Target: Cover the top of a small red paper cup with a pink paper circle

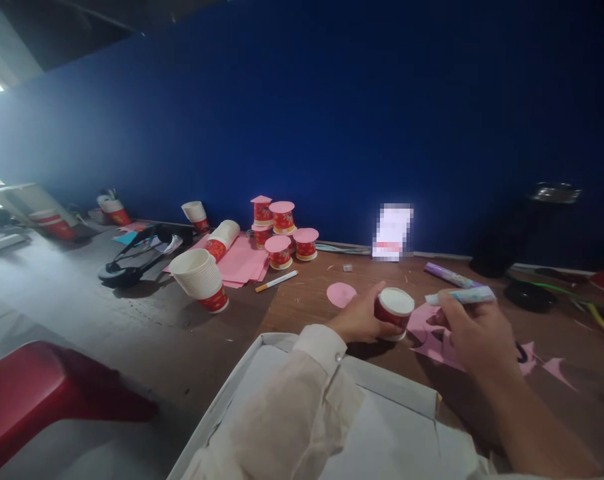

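Note:
My left hand (pixel 365 317) is closed round a red paper cup (pixel 393 313) just above the brown table, its white round end facing up. In the fingers of my right hand (pixel 482 333) lies a slim white-and-blue tube that looks like a glue stick (pixel 469 295), its tip pointing left towards the cup. A pink paper disc (pixel 341 294) lies flat to the left of the cup. Cut pink paper scraps (pixel 442 347) are spread under and around my right hand.
Several red cups topped with pink paper (pixel 281 248) stand at the back, two levels high. Stacked paper cups (pixel 197 277), pink sheets (pixel 242 260) and a marker (pixel 277 281) are to the left. A lit phone (pixel 392 230) leans against the blue partition. An open white box (pixel 392 413) lies in front of me.

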A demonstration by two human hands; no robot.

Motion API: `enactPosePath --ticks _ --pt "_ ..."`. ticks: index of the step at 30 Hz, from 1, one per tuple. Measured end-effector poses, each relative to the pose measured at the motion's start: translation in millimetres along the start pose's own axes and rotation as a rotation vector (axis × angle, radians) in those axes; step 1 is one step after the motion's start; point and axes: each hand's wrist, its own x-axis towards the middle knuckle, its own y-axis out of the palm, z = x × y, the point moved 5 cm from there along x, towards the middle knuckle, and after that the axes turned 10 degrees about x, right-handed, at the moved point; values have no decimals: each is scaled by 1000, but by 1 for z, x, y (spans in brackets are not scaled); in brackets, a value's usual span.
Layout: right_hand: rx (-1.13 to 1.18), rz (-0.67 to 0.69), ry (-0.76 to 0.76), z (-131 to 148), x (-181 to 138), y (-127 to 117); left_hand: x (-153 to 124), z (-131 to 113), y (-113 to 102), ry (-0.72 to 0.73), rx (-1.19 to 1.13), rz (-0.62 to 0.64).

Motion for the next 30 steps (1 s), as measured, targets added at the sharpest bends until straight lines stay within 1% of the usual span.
enactPosePath --ticks 2,5,8,10,13,16,21,26,28,30 --pt "35 -5 -27 3 -1 0 0 1 0 -13 63 -48" --pt "73 33 -73 6 -2 4 1 3 1 -18 147 -141" --pt "84 70 -74 3 -2 7 3 5 1 -1 165 -164" --pt "76 62 -74 2 -2 7 4 5 0 2 148 -148" --pt "63 54 -76 4 -2 8 4 4 -2 13 74 -93" --pt "49 90 -76 7 -4 10 3 1 -2 11 -4 -40" --pt "-4 136 -118 6 -2 12 -1 -1 0 -12 -121 56" --pt "-142 147 -74 -3 3 11 1 -2 -1 12 -115 40" --pt "-99 145 -47 -4 3 11 1 -2 -1 11 -118 40" --pt "-41 109 -23 -3 2 8 1 -2 -1 -12 -131 47"
